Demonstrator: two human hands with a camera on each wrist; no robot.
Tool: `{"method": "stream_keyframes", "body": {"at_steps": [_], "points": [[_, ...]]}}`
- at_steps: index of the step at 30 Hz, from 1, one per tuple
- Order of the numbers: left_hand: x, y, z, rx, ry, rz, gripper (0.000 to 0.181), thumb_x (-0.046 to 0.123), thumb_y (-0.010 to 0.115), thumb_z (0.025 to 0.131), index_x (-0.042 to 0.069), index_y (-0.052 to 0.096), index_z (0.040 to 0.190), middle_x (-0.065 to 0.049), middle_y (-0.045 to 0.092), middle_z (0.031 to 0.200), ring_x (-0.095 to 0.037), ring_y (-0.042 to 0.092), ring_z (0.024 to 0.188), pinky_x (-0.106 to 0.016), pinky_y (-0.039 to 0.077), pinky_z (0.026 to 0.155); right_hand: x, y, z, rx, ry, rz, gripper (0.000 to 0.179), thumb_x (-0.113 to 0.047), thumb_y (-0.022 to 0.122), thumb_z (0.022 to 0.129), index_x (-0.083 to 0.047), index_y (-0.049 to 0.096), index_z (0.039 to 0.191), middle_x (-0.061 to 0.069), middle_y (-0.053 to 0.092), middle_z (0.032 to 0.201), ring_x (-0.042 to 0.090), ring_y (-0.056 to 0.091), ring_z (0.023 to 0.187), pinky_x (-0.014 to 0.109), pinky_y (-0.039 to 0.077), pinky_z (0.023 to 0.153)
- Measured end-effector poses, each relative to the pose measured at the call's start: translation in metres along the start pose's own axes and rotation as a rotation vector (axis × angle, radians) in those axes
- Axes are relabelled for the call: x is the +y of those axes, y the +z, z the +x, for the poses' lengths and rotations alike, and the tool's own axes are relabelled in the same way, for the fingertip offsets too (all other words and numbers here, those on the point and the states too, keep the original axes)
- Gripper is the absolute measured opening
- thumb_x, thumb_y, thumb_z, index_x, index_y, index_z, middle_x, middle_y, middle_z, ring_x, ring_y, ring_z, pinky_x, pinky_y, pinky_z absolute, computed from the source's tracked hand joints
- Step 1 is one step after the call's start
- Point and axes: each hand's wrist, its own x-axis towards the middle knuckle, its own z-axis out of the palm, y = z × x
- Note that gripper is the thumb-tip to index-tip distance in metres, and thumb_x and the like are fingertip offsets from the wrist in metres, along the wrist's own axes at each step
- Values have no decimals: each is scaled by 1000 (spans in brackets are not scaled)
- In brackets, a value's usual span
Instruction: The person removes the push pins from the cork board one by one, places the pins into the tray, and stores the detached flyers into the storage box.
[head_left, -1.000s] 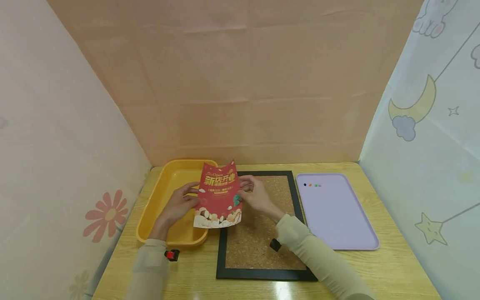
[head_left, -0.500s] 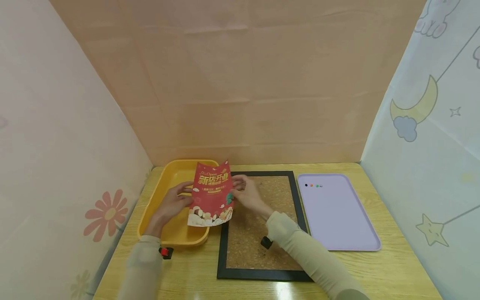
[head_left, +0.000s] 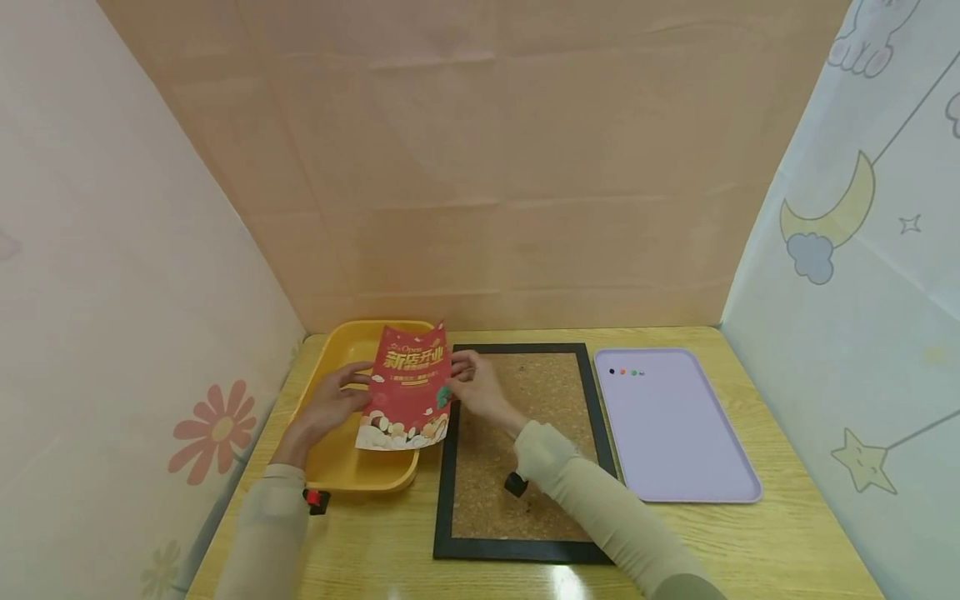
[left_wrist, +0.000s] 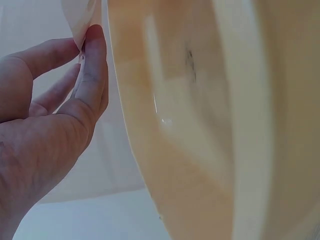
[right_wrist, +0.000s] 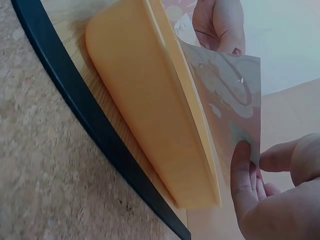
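Note:
A red poster [head_left: 408, 392] with gold lettering and pale food pictures along its bottom is held up between both hands, over the right side of the yellow tray [head_left: 309, 473]. My left hand [head_left: 335, 400] pinches its left edge; in the left wrist view that hand [left_wrist: 65, 95] has thumb and fingertips meeting on the sheet. At the opposite edge my right hand [head_left: 480, 390] pinches the poster, and the right wrist view shows this hand [right_wrist: 280, 185] gripping the sheet [right_wrist: 225, 85], seen from its back. The poster's top edge bows in the middle.
A cork board [head_left: 517, 500] in a black frame [head_left: 517, 550] lies at the middle of the wooden table [head_left: 382, 542]. To its right is a lilac tray [head_left: 678, 425] with several small coloured pins [head_left: 622, 372] near its top left. Printed cloth walls stand left and right.
Both hands have carried the poster to the left, from over the gap between tray and cork board to further over the yellow tray. Board and lilac tray have stayed put.

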Motion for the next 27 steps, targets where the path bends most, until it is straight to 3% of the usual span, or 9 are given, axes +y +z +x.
{"method": "stream_keyframes", "body": {"at_steps": [5, 13, 20, 27], "points": [[-2, -7, 1, -4, -10, 33, 63, 8, 64, 114, 6, 40, 173, -32, 58, 158, -49, 72, 134, -52, 68, 107, 0, 5, 0, -3, 8, 2, 43, -1, 73, 106, 2, 65, 148, 25, 71, 129, 28, 77, 107, 33, 70, 81], [-10, -25, -1, -10, 0, 76, 65, 9, 67, 113, 5, 41, 172, -33, 59, 156, -47, 74, 129, -46, 70, 101, -1, 24, 4, -4, 35, 25, 45, -4, 73, 106, 2, 64, 150, 22, 69, 131, 25, 74, 107, 47, 71, 89], [-15, -36, -4, -21, -24, 119, 64, 12, 66, 114, 5, 40, 172, -34, 58, 159, -47, 75, 130, -48, 70, 103, -6, 42, 6, 14, 50, 64, 44, 2, 75, 103, 4, 66, 146, 23, 70, 125, 21, 75, 99, 35, 71, 80], [-18, -46, -5, -8, -66, 165, 68, 14, 67, 114, 6, 38, 174, -32, 56, 162, -45, 74, 130, -51, 69, 104, -8, 55, 7, 59, 66, 13, 44, -3, 77, 103, 2, 68, 146, 18, 73, 120, 17, 74, 96, 25, 63, 75]]}}
